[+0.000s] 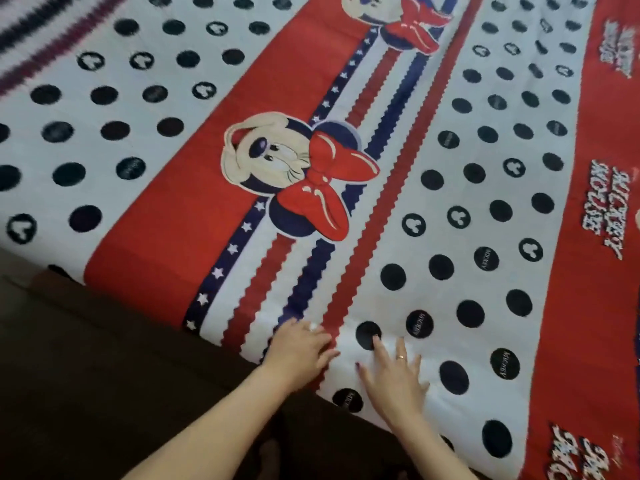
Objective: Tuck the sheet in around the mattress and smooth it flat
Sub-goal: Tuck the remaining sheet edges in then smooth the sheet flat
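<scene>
A cartoon-print sheet (346,150) in red, white and navy, with black dots and striped bands, lies spread over the mattress and fills most of the head view. It looks mostly flat. My left hand (303,351) rests palm down on the striped band at the near edge, fingers together and slightly blurred. Just to its right, my right hand (394,372) lies flat with fingers spread on the white dotted part; a ring shows on one finger. Neither hand grips cloth. The mattress itself is hidden under the sheet.
A dark brown bed frame (104,358) runs diagonally along the sheet's near edge at the lower left. My bare forearms cross it from the bottom of the view.
</scene>
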